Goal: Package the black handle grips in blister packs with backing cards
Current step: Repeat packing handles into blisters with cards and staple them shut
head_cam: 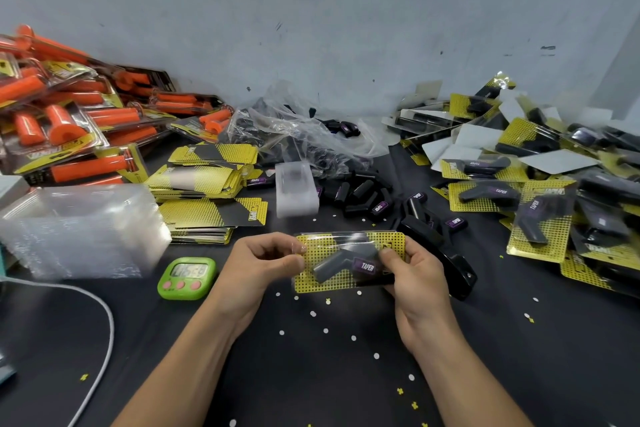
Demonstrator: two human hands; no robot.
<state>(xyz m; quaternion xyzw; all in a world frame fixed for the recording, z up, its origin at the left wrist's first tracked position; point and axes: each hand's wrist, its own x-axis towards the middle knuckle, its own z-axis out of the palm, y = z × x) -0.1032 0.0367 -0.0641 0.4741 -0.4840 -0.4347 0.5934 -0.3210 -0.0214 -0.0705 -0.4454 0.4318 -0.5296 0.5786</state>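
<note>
Closure step: pinches filled blister pack point(341, 265) at both ends, left hand point(266, 260) and right hand point(415, 274) grip clamped on it, next needs backing card point(311, 282) seated square.

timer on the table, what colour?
Bright green timer with pink buttons, seen in the head view.

A pale grey-blue wall point(346, 28), scuffed with small dark marks, rises behind the black counter point(329, 374). Below the wall, the evenly lit counter is speckled with tiny white and yellow paper dots point(312, 313).
</note>
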